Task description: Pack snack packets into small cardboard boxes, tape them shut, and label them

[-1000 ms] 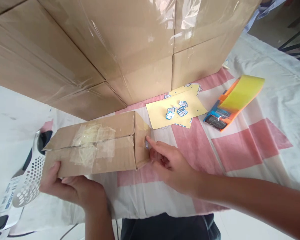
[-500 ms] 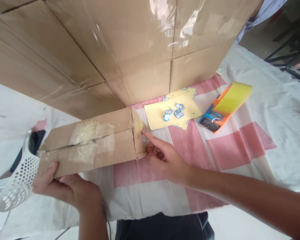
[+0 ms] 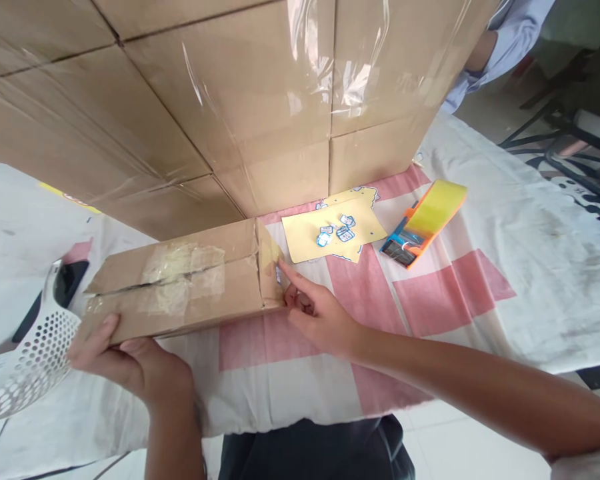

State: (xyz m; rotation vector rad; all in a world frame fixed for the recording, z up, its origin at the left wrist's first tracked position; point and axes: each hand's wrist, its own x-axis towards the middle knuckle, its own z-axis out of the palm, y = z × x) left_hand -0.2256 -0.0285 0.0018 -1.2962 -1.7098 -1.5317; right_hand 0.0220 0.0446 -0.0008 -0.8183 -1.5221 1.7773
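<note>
L to R: my left hand (image 3: 130,363) grips the near-left end of the small box (image 3: 180,287) lying on the counter (image 3: 505,267); right hand (image 3: 316,313), index out, other fingers curled, presses a small sticker (image 3: 279,274) onto the box's right end. Risk: box may slide, sticker may crease. Big cartons (image 3: 230,100) crowd the back; sticker sheet (image 3: 330,235) & tape dispenser (image 3: 420,223) lie right, open room beyond.

The box (image 3: 180,287) is matt brown cardboard patched with wrinkled, cloudy tape. At 12 o'clock the cartons (image 3: 205,100) are smooth cardboard under glossy clear tape. The cloth (image 3: 480,267) is creased fabric. The scoop (image 3: 25,367) at 9 o'clock is perforated white plastic.
</note>
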